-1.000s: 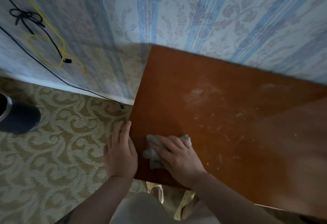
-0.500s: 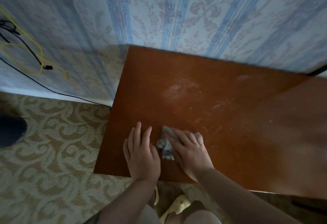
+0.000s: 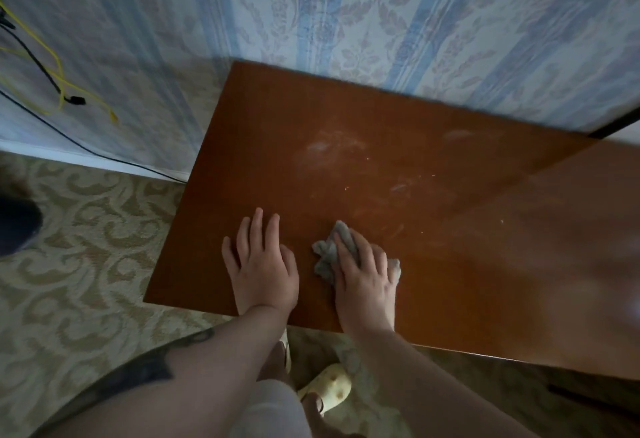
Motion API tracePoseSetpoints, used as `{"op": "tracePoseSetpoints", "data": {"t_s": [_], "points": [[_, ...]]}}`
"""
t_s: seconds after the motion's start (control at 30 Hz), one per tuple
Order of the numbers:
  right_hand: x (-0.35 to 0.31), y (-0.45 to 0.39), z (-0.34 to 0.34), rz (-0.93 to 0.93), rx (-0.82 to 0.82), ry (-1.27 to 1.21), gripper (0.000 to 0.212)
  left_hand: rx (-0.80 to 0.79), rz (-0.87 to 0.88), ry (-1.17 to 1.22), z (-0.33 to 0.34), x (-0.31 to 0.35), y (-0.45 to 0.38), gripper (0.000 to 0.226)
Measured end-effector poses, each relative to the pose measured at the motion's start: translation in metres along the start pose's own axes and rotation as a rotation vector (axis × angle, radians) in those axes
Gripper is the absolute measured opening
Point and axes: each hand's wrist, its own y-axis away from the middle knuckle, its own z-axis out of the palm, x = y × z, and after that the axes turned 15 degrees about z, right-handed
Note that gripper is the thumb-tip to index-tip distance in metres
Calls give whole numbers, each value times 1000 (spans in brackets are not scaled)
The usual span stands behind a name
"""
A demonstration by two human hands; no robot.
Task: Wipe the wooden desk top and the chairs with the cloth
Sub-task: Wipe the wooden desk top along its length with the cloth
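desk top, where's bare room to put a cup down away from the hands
Free: the desk top between the wall and the dusty smears, and the whole stretch right of the cloth. Crowded: the front left, where the left hand and right hand press.

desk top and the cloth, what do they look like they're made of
Desk top: looks like wood or wood veneer with a smooth reddish-brown varnished finish; it shows a soft sheen and pale dusty smears. Solid or veneer cannot be told.

Cloth: soft grey fabric, perhaps microfibre or cotton; it bunches in limp folds under the right hand. The weave is too blurred to tell.
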Motion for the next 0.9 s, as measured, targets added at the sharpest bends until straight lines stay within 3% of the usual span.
{"op": "tracePoseSetpoints", "data": {"t_s": [0.03, 0.2, 0.3, 0.37, 0.43, 0.63, 0.7, 0.8, 0.87, 0.9], "points": [[-6, 10, 2, -14, 5, -18, 55, -2, 1, -8, 0, 0, -1, 48], [45, 8, -15, -527, -102, 111, 52, -16, 3, -26, -1, 2, -3, 48], [66, -16, -20, -290, -107, -6, 44, -3, -6, -50, -2, 5, -3, 48], [53, -18, -13, -97, -57, -83, 38, -6, -4, -67, -2, 6, -3, 47], [31, -8, -4, -29, -28, -143, 40, -13, -12, -70, -1, 7, -4, 47], [59, -7, -16, -625, -212, -19, 48, -11, -2, -87, -1, 7, -4, 48], [75, -24, -19, -532, -221, -31, 46, -10, 6, -88, -1, 7, -4, 48], [52, -22, -13, -107, -111, -67, 44, -26, -1, -88, -1, 7, -4, 48], [16, -3, -2, 67, -50, -37, 59, -28, -7, -78, -1, 6, -5, 48], [3, 7, 0, 47, -37, -40, 66, -24, -9, -78, -1, 6, -5, 48]]}}
